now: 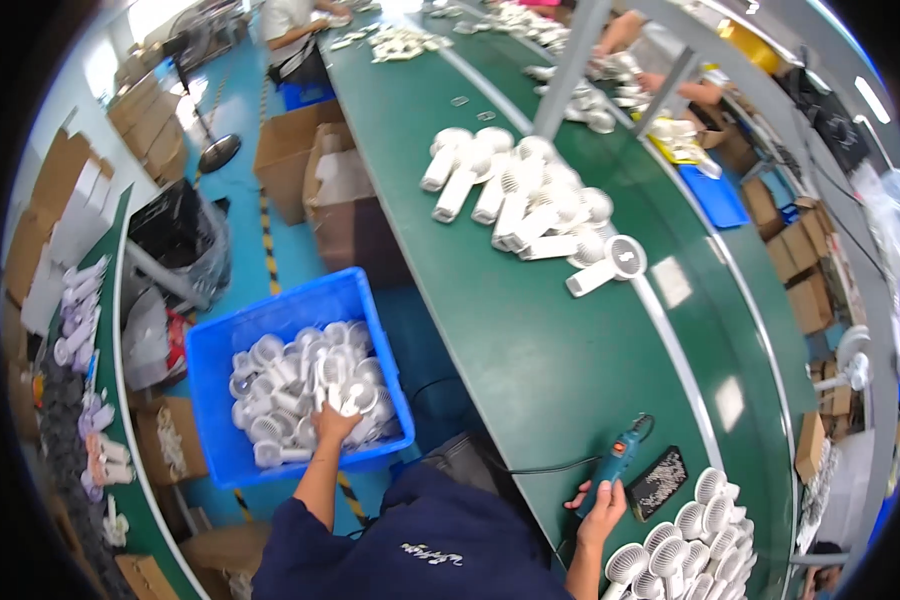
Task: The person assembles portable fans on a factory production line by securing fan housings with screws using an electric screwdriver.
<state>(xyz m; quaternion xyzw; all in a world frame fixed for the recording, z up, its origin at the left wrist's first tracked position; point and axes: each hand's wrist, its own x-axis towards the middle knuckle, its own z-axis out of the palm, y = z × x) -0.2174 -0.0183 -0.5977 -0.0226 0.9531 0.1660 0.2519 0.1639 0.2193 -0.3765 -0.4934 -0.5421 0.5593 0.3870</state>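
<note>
White handheld fans (530, 205) are heaped on the green conveyor belt (560, 370), more fans (685, 545) stacked near the right hand (602, 512), which grips a blue electric screwdriver (615, 466). Left hand (332, 422) reaches down into the blue crate (215, 350), fingers closing on a white fan (353, 398).

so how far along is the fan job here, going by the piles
Looks partway. Done, seemingly: white handheld fans stacked by the right hand at the belt's near edge, and a pile further up the green belt. In hand: the left hand reaches into the blue bin and grips a fan; the right hand holds a blue electric screwdriver. Left: the bin is still well filled.
</note>
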